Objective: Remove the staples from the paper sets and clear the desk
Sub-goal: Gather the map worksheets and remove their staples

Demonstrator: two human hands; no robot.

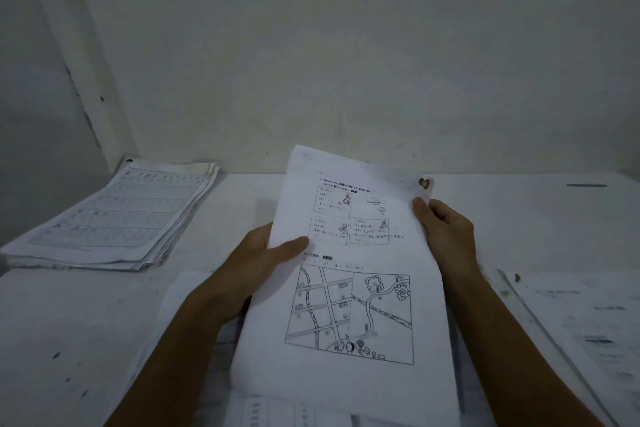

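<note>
Both grips, left hand (pixel 256 253) and right hand (pixel 441 222), grasp the paper set (pixel 346 288)

Paper set (pixel 349 274): white printed sheets, map drawing on lower half, held tilted above counter; rust-stained top-right corner. Second stack (pixel 117 218) flat, far left.

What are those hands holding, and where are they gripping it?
A paper set with a map drawing: the left hand grips its left edge, the right hand its upper right corner.
</note>
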